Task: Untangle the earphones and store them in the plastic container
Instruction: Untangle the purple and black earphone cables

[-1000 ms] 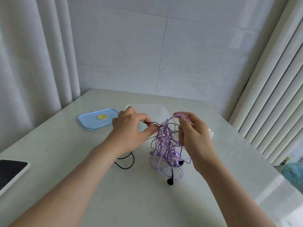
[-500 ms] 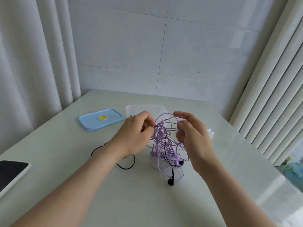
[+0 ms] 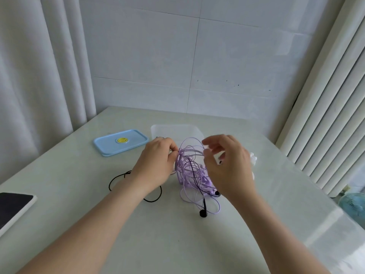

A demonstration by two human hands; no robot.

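Observation:
A tangle of purple earphone cable (image 3: 192, 171) hangs in a bunch over the table, with a black earphone cable (image 3: 203, 204) threaded through it. My left hand (image 3: 158, 163) pinches the tangle at its upper left side. My right hand (image 3: 227, 161) hovers just right of the bunch with fingers spread and relaxed, gripping nothing. The black cable loops on the table under my left wrist, and a black earbud lies at the front. The clear plastic container (image 3: 173, 129) sits behind the tangle.
A blue lid (image 3: 120, 142) with a yellow sticker lies to the left of the container. A dark-screened tablet (image 3: 13, 204) rests at the table's left edge. Something white (image 3: 252, 159) lies behind my right hand. Curtains hang left and right; a small fan (image 3: 353, 204) stands off the table.
My right hand has let go of the purple loops and opened its fingers. My left hand moved in closer to the tangle and the bunch sank lower.

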